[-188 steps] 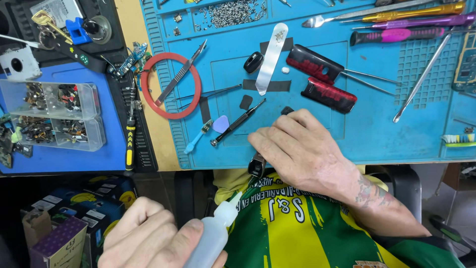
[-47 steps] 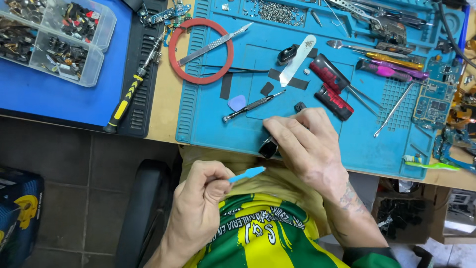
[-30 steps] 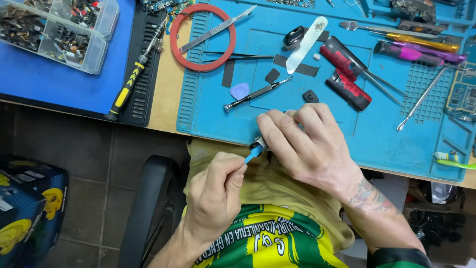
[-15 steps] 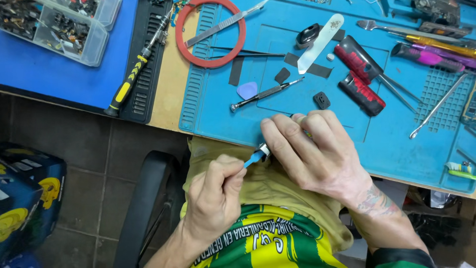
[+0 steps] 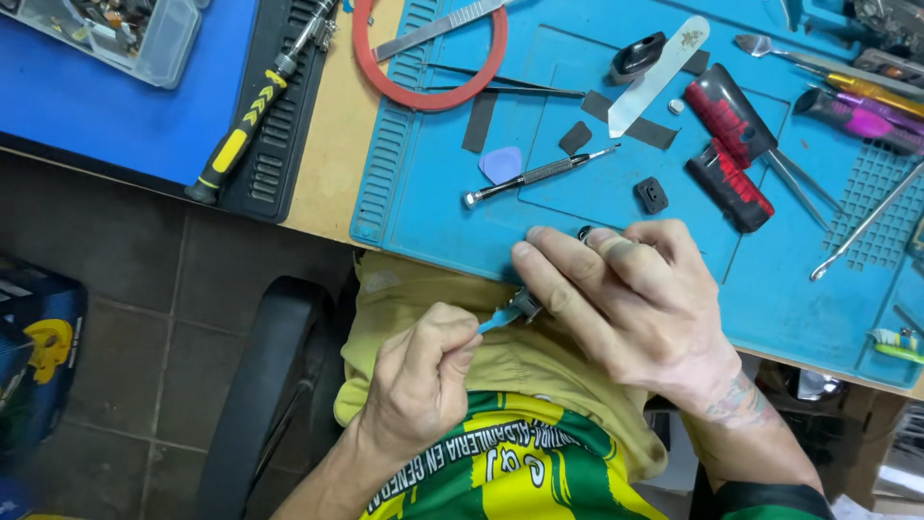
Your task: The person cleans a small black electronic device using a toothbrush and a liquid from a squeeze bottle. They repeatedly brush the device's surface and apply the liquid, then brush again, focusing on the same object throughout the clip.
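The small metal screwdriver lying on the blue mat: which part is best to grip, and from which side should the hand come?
Grip the screwdriver on its knurled middle shaft, coming from above with thumb and finger across it. It lies flat and slanted on the mat, thin tip toward the upper right and round cap toward the lower left. The lilac pick lies close on its far side, so a pinch nearer the cap end probably has more room.

- The work mat (image 5: 462,221) was blue.
- The pry tool (image 5: 497,319) was light blue.
- The ring (image 5: 423,96) was red.
- The screwdriver handle (image 5: 231,154) was black and yellow.
- The shirt (image 5: 510,472) was green and yellow.
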